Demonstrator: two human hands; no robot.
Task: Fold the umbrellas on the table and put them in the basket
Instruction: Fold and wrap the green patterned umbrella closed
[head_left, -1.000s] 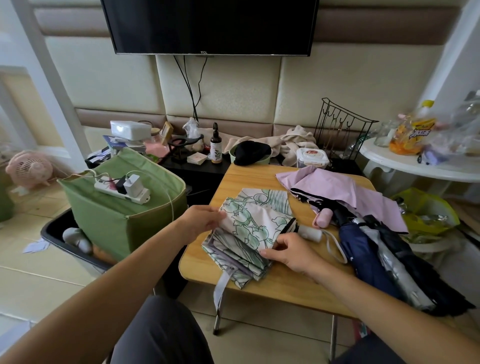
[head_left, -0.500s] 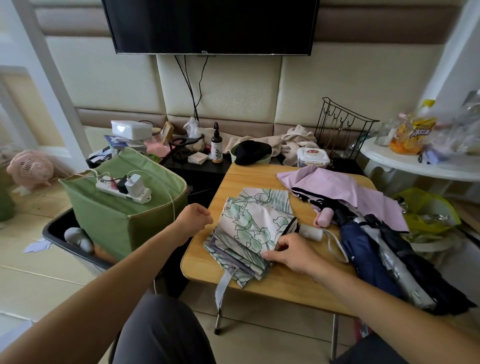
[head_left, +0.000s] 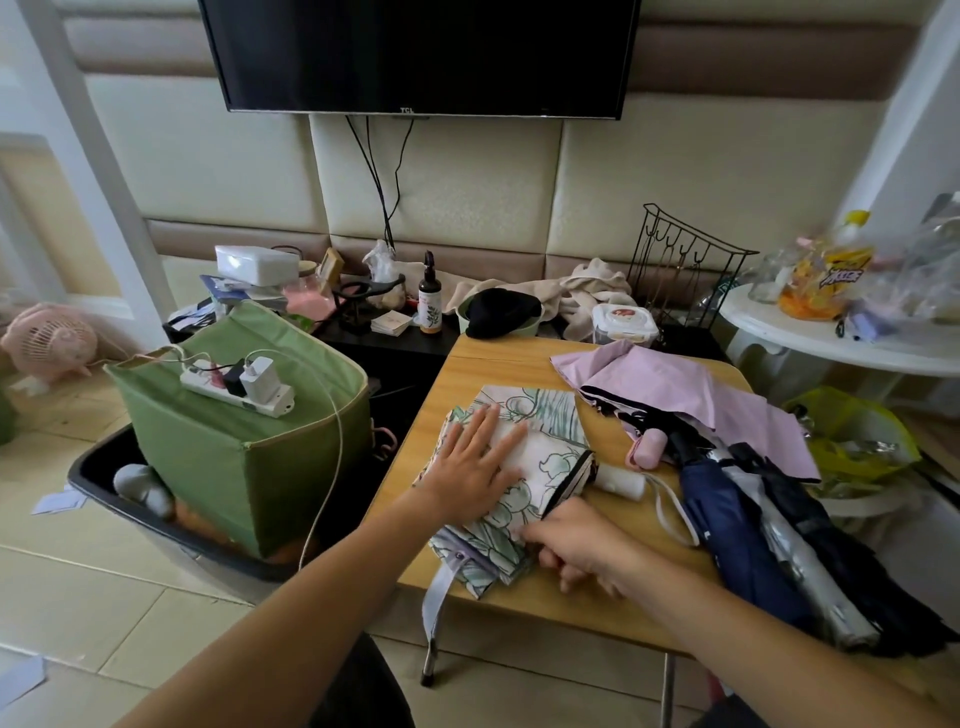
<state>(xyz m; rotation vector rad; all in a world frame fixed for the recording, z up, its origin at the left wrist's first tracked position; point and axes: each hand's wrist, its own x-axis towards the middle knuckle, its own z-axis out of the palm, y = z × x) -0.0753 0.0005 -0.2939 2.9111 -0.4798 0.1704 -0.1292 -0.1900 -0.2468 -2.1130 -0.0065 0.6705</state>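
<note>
Step in hand: folding the green-and-white printed umbrella (head_left: 524, 457); this looks like the pleat-flattening stage, before rolling and strapping, so the task is early.

Printed umbrella: lies on the wooden table (head_left: 498, 364) toward its left edge and near edge, canopy layered in flat folds, its white handle (head_left: 621, 480) pointing toward the table's middle.

Left hand (head_left: 475, 467): fingers spread wide, palm flat on the canopy, pressing the folds down; it grips nothing.

Right hand (head_left: 582, 545): fingers curled at the near edge of the canopy, seemingly pinching the fabric layers together; the fingertips are partly hidden, so the exact hold is unclear.

Closure strap (head_left: 434, 597): pale grey, hangs off the near edge of the table, not yet wrapped.

Other umbrellas: 1 pink (head_left: 691, 395) lies loose toward the far right corner; 1 navy (head_left: 737, 525) with dark and silvery fabric beside it lies along the right edge. How many are in that dark pile I cannot tell. None looks neatly folded.

Basket: probably the green fabric bin (head_left: 234, 441) on the floor beside the table's left edge; a power strip (head_left: 236, 387) rests on top of it.

Next move calls for: keeping the pleats pinned while rolling the canopy tight around the shaft, then bringing the strap around it to fasten.
</note>
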